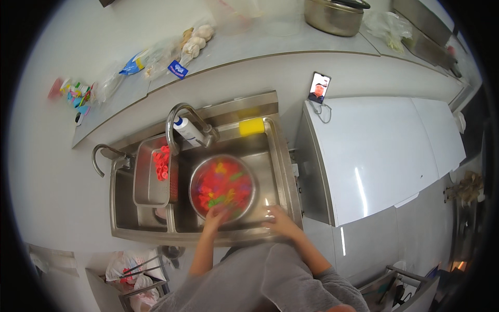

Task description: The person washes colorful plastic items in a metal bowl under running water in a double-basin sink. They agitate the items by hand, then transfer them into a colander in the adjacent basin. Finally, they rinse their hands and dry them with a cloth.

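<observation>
In the larger sink basin (264, 167) stands a round metal bowl (254, 191), filled with small red, yellow, green and purple pieces (226, 183), blurred. My left hand (218, 215) reaches over the bowl's near rim, its fingertips at the pieces; whether they grip one is unclear. To the right of the bowl, my right hand (280, 223) hovers above the sink's near right corner with fingers apart and a bright glint beside them. A perforated metal tray (150, 197) lies across the smaller basin on the left, holding several red ring-like pieces (161, 163).
A curved faucet (171, 124) arches over the divider, with a white bottle (189, 130) behind it. A yellow sponge (251, 126) rests on the back ledge. A second tap (100, 156) stands far left. Right is a white-topped cabinet (382, 152) with a phone (319, 87) at its back edge.
</observation>
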The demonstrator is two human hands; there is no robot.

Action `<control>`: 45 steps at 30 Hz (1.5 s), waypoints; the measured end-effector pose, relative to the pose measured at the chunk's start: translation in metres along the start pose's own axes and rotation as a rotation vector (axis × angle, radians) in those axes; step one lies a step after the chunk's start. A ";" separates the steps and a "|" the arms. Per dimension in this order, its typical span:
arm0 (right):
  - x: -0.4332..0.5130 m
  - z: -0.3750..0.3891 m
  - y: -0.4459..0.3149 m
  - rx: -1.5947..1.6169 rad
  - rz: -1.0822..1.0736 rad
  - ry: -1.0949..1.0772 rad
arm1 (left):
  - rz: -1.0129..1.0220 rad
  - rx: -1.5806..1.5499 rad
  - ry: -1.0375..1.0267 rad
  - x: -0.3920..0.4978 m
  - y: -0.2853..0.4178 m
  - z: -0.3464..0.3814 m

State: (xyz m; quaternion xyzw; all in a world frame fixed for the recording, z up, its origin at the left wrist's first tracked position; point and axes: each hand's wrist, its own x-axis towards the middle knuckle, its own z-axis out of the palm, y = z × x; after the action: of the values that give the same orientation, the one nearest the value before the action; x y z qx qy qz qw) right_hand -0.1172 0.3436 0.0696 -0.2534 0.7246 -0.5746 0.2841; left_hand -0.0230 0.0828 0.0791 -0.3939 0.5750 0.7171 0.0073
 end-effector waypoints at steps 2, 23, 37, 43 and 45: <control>-0.001 -0.001 0.001 0.037 0.047 -0.025 | -0.005 0.005 0.002 -0.003 0.003 0.001; -0.008 -0.007 0.012 0.032 0.025 0.018 | 0.030 0.002 0.038 -0.006 -0.003 -0.003; -0.005 -0.001 0.016 -0.059 0.019 0.006 | 0.037 0.019 0.038 -0.006 -0.001 -0.002; -0.003 -0.002 0.017 -0.049 0.013 -0.006 | 0.033 0.017 0.026 -0.012 0.006 0.003; -0.002 -0.002 0.018 -0.120 -0.012 -0.004 | 0.039 0.019 0.028 -0.012 0.007 0.004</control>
State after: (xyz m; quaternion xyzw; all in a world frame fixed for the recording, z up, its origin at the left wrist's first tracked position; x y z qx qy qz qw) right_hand -0.1184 0.3500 0.0529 -0.2753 0.7557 -0.5313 0.2663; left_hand -0.0206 0.0887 0.0918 -0.3924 0.5893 0.7061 -0.0109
